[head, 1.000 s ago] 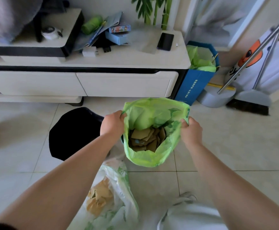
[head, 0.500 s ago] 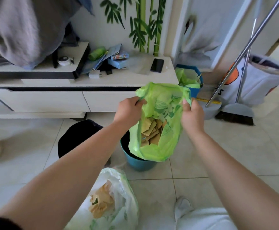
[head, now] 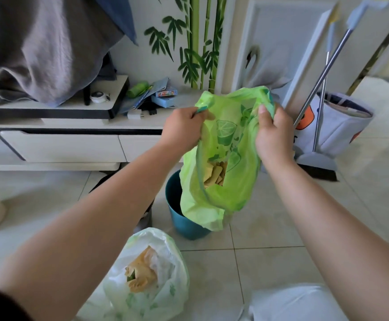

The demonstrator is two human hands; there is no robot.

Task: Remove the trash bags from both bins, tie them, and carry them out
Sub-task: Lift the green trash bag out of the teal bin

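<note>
A green trash bag (head: 221, 198) with brown paper scraps inside hangs in the air, lifted almost wholly out of the teal bin (head: 177, 218) on the floor tiles. My left hand (head: 184, 129) grips the bag's left rim and my right hand (head: 273, 133) grips its right rim, both at chest height. A white trash bag (head: 156, 279) with brown paper in it sits untied on the floor, below my left forearm. A black bin (head: 101, 181) is mostly hidden behind that forearm.
A low white cabinet (head: 68, 144) with small items on top runs along the wall at left. A broom and dustpan (head: 316, 158) lean at right beside a printed fabric basket (head: 341, 126). Grey cloth (head: 38, 49) hangs at upper left. My knee (head: 297, 302) shows at the bottom.
Both hands have raised the green bag up out of the teal bin, and its mouth has narrowed as the hands came closer. The view has tilted upward.
</note>
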